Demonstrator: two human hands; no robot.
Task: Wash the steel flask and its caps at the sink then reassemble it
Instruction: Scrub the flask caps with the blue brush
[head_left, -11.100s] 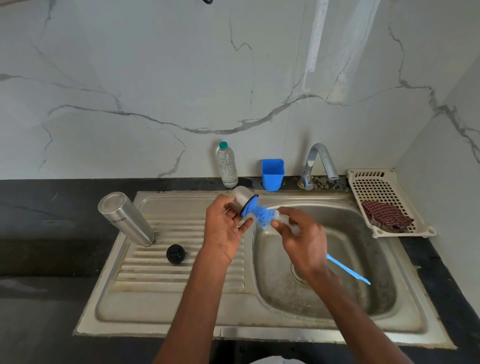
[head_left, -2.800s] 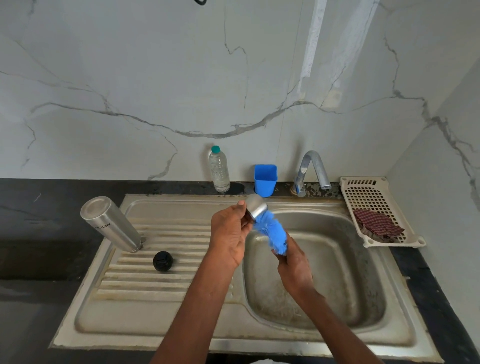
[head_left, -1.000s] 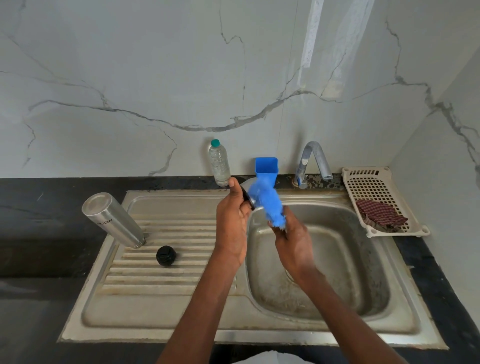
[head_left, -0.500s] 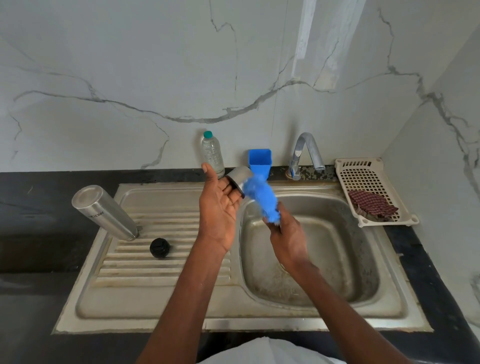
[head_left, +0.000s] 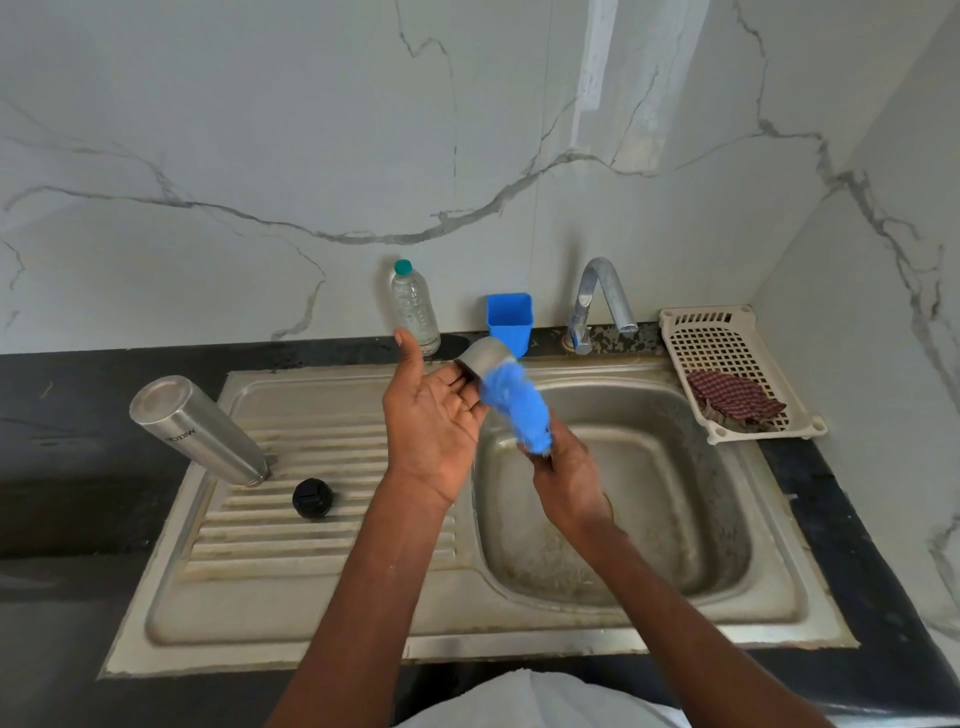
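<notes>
My left hand (head_left: 431, 421) holds the steel cap (head_left: 485, 357) in its fingers over the sink's divider, palm up and thumb raised. My right hand (head_left: 566, 467) grips the handle of a blue bottle brush (head_left: 514, 405), whose bristles press against the cap's open end. The steel flask (head_left: 195, 428) stands upside down and tilted at the left edge of the draining board (head_left: 311, 519). A small black inner cap (head_left: 311, 499) lies on the ribs beside it.
The sink basin (head_left: 675, 493) lies under my right hand. A tap (head_left: 597, 301), a blue cup (head_left: 509, 319) and a clear water bottle (head_left: 413, 306) stand along the back. A white basket (head_left: 727, 343) with a checked cloth (head_left: 735, 400) sits at right.
My left hand has turned palm up and its fingers have opened out round the steel cap. The brush keeps working at the cap's mouth. Flask and black cap have not moved.
</notes>
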